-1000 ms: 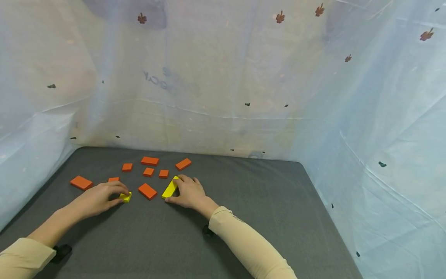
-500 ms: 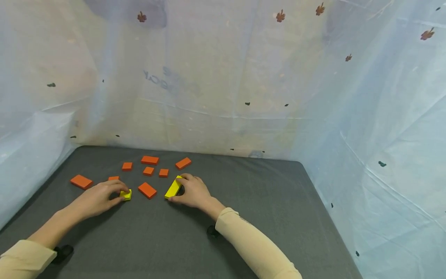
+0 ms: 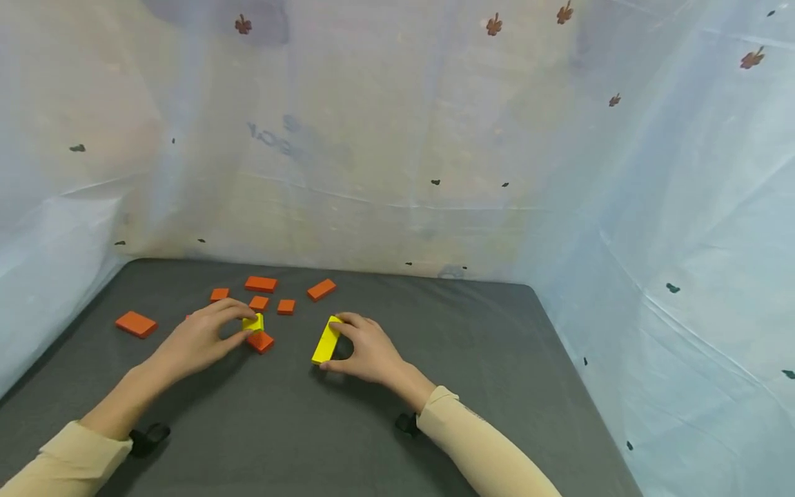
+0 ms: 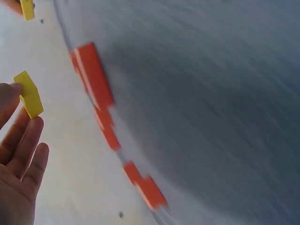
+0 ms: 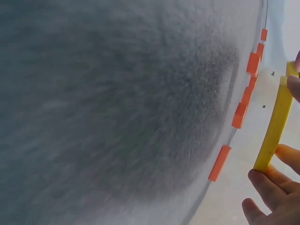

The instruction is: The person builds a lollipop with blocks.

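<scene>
My left hand (image 3: pixel 197 338) pinches a small yellow block (image 3: pixel 253 323) between thumb and fingers. In the head view that block overlaps an orange block (image 3: pixel 261 342) on the table; in the left wrist view the yellow block (image 4: pixel 29 94) appears raised off the surface. To the right, my right hand (image 3: pixel 371 352) grips a longer yellow block (image 3: pixel 326 339) by its two ends, thumb at the near end and fingers at the far end. The right wrist view shows this long block (image 5: pixel 275 124) held up, with part of the other yellow block behind it.
Several orange blocks lie beyond the hands, among them a rectangular one (image 3: pixel 261 284), a tilted one (image 3: pixel 321 290), a small square (image 3: pixel 286 306) and one at far left (image 3: pixel 136 324). A dark grey cloth covers the table (image 3: pixel 472 386). Plastic sheeting (image 3: pixel 373 138) hangs behind it.
My left hand has lifted the small yellow block and carried it right, near the orange block. My right hand has moved the long yellow block to the right.
</scene>
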`<action>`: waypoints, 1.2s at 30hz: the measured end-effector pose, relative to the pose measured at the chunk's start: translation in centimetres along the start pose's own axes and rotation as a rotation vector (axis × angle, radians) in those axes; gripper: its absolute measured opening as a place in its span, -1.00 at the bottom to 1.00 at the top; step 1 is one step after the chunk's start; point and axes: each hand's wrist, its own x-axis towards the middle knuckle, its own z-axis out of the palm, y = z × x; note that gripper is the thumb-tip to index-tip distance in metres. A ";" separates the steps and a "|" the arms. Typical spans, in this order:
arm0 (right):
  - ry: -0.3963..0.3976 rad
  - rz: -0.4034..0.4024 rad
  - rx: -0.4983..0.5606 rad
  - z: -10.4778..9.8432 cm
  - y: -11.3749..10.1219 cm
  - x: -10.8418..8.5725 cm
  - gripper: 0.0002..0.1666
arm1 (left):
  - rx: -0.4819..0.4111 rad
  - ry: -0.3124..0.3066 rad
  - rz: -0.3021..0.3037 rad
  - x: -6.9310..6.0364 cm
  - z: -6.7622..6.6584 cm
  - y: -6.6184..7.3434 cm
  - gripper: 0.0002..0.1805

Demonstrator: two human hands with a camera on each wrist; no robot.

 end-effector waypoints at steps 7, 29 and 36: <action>0.011 -0.050 -0.019 -0.8 0.5 -2.7 -0.10 | -0.056 -0.027 -0.026 3.1 1.8 2.6 -0.63; -0.117 -0.145 -0.072 -0.7 1.7 -9.4 -0.09 | -0.196 -0.300 0.052 7.2 8.0 7.6 -0.76; -0.140 -0.200 -0.083 -0.4 1.5 -10.5 -0.09 | -0.173 -0.407 0.122 7.0 9.7 8.7 -0.78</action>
